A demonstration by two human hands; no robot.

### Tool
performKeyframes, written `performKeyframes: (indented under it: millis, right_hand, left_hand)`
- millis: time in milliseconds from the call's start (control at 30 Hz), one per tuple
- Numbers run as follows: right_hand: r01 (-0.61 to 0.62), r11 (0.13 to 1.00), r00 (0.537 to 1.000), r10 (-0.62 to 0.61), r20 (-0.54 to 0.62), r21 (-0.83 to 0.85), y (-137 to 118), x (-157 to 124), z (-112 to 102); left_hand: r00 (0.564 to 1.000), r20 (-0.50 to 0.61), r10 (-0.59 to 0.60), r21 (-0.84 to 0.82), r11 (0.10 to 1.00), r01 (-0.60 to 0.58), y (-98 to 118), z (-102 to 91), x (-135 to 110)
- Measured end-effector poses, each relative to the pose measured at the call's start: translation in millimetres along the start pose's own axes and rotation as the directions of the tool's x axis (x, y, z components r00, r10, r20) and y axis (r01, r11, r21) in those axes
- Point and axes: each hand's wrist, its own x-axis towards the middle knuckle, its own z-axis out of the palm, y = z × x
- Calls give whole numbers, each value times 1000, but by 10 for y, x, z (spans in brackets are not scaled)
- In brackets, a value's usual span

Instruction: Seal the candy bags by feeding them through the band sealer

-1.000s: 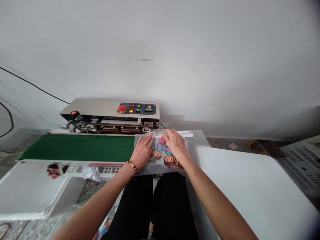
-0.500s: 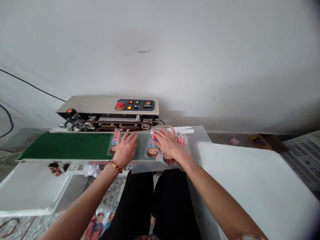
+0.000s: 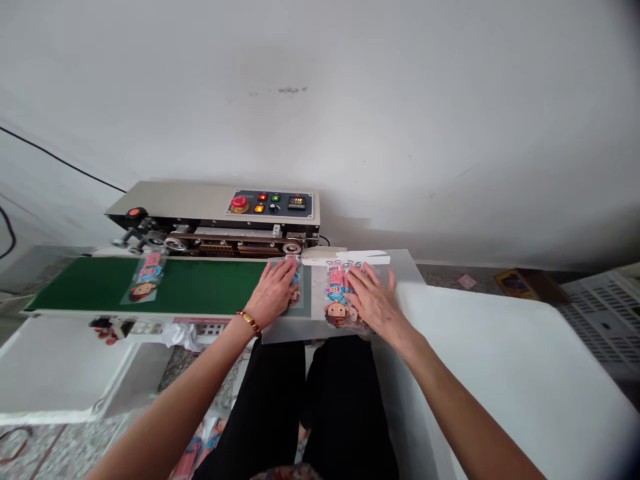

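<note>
A band sealing machine (image 3: 215, 217) with a green conveyor belt (image 3: 200, 287) stands against the wall. My left hand (image 3: 273, 293) lies flat, fingers stretched, on a clear packet with a cartoon print (image 3: 296, 288) at the belt's right end, near the sealer's intake. My right hand (image 3: 373, 300) rests flat with spread fingers on a small stack of similar packets (image 3: 336, 297) lying on a clear plate (image 3: 400, 263). Another packet (image 3: 145, 277) rides on the belt at the far left.
A control panel (image 3: 273, 203) with a red button and lights tops the machine. A white table (image 3: 500, 360) extends to the right and a white tray (image 3: 55, 373) sits low on the left. A white crate (image 3: 610, 313) is at the far right. More packets (image 3: 195, 450) lie on the floor.
The packet that my left hand fed has travelled along the belt to the far left. My left hand came back right onto a new packet. My right hand shifted slightly right on the stack.
</note>
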Motion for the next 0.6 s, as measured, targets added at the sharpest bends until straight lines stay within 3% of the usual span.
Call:
performKeyframes:
  millis: [167,233,300,467,600]
  right_hand:
    - [90,996,996,-91,8,17,-177,209,28]
    - [120,992,993,-121,14,25,-271,342,30]
    - [124,992,992,-124,4,25,-360,438,33]
    - [64,997,997,-63,-35,33,-456,460,16]
    - [23,996,999,-21,-34,81,-366,485,-16]
  left_hand:
    - [992,-52,-112,54,992,115,-490,-144,-259]
    - [980,-110,-167,77,981,176,-567,-189,-309]
    - [975,-158,-158,62,984,170,-472,-192,-286]
    - [992,-72,105,-90,990,-111,189,16,-6]
    - [995,-10,98,-80,992,-98,421,149,119]
